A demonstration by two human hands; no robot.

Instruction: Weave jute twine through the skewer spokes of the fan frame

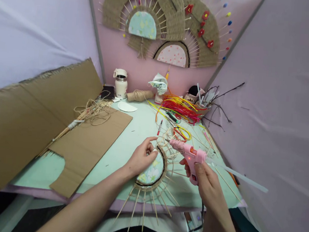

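My right hand (pixel 207 180) is wrapped round the handle of a pink glue gun (pixel 185 149). A long clear glue stick (pixel 248 181) juts from its back, and an orange light glows on its side. The nozzle points left, near the upper end of a half-round fabric-covered piece (pixel 153 172) edged with a black cord and twine. Thin sticks (pixel 144 209) fan out from its curved rim. My left hand (pixel 141 156) grips this piece at its top, thumb on the fabric and index finger stretched towards the nozzle. Loose twine (pixel 171 146) lies by the nozzle.
Cut cardboard (pixel 95 143) and a bundle of sticks with twine (pixel 90 112) lie left. Behind are a white bottle (pixel 120 86), a twine roll (pixel 140 95), red and yellow pipe cleaners (pixel 181 107), and twigs (pixel 222 111). Finished woven fans (pixel 176 24) hang on the back wall.
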